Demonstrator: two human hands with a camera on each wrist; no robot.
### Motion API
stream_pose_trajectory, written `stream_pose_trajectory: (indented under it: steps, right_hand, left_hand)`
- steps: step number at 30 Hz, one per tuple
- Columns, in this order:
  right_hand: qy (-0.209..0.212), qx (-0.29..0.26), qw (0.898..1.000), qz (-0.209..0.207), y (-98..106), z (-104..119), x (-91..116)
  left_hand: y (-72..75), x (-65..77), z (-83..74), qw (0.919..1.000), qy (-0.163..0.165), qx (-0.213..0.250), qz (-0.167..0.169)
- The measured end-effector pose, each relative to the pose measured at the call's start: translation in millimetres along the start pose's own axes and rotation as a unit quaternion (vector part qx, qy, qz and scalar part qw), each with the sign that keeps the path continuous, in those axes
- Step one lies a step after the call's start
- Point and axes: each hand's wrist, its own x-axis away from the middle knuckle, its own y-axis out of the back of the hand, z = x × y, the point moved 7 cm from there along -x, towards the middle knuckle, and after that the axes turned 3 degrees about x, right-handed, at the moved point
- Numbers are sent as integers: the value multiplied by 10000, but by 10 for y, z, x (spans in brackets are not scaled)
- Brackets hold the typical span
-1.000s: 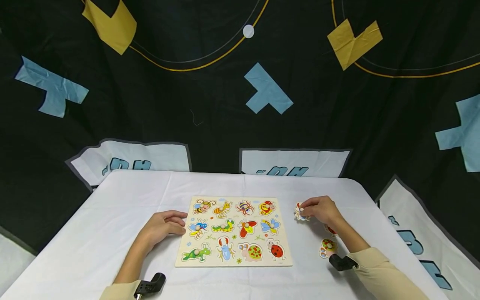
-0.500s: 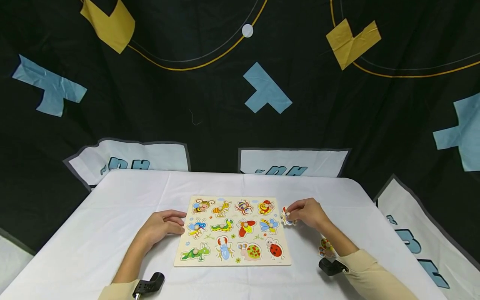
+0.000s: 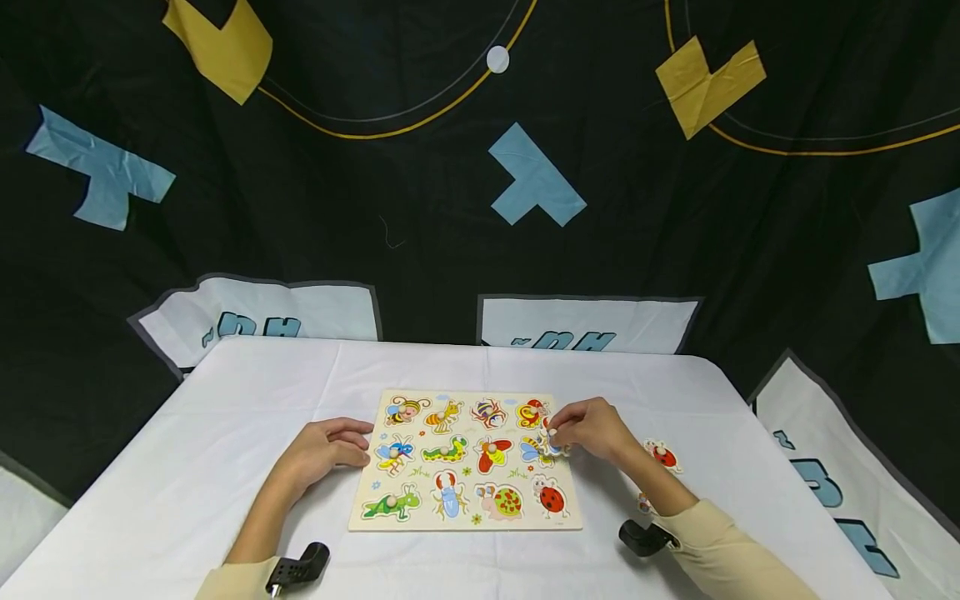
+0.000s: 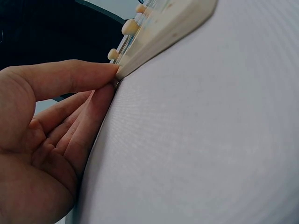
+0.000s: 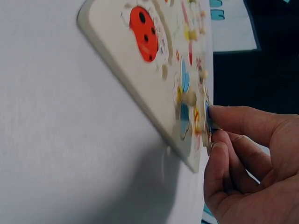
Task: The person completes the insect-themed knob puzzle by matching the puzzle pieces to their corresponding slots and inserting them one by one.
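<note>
A wooden puzzle board [image 3: 408,527] with colourful insect pictures lies on the table. My right hand [image 3: 596,429] pinches the small knob of a blue-and-red beetle puzzle piece [image 5: 207,116], held over the right side of the board, where it overlaps the dragonfly piece [image 3: 531,452]. The beetle picture [image 3: 450,496] in the bottom row shows no knob, and neither do the snail picture [image 3: 501,502] and ladybug picture [image 5: 144,35]. My left hand [image 3: 324,454] rests on the table with its fingertips against the board's left edge; the left wrist view shows the thumb nearly straight.
To the right of the board lie a loose ladybug piece [image 3: 663,457] and another piece [image 3: 645,503], mostly covered by my right forearm. White cloth covers the table [image 3: 270,383]. A black curtain [image 3: 420,225] hangs behind it.
My right hand has carried the beetle piece leftward, from the table beside the board to over its right part. The loose ladybug piece has come into fuller view. My left hand stays put.
</note>
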Motion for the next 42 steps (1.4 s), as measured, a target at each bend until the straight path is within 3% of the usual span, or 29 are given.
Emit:
stream_pose_trajectory:
  steps: [13, 30, 42]
  right_hand:
    - [360, -21, 9993, 137, -290, 252, 39]
    - [959, 1, 9923, 780, -688, 594, 123]
    - [937, -250, 9899, 1037, -879, 713, 184]
  left_hand:
    - [-1, 6, -19, 10000, -5, 64, 2]
    - [2, -1, -15, 10000, -34, 76, 13]
    - [0, -4, -6, 10000, -26, 91, 8]
